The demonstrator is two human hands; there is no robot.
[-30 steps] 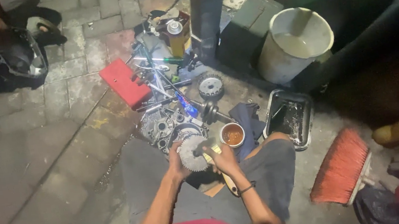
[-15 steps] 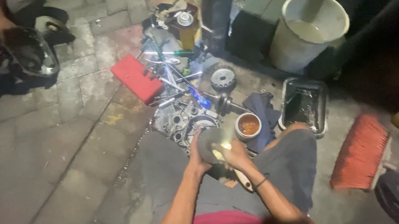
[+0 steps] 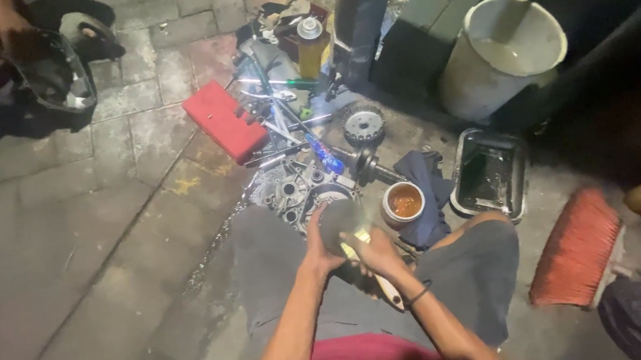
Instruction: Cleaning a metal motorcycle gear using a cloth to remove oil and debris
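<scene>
Left hand [image 3: 320,248] remains clamped on a round grey metal part [image 3: 340,221], unchanged from earlier. Right hand [image 3: 377,255] grips a pale-handled tool [image 3: 383,284]. Copper-coloured cup [image 3: 404,202] stands beside.

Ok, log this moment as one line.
left hand: holds round metal part | right hand: grips light-handled tool | beside: cup, tray, brush

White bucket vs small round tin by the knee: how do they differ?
The large white plastic bucket stands far from the hands and looks empty; the small round metal tin sits near the right hand and holds orange-brown liquid. Both stand upright, open-topped, on the pavement.
</scene>
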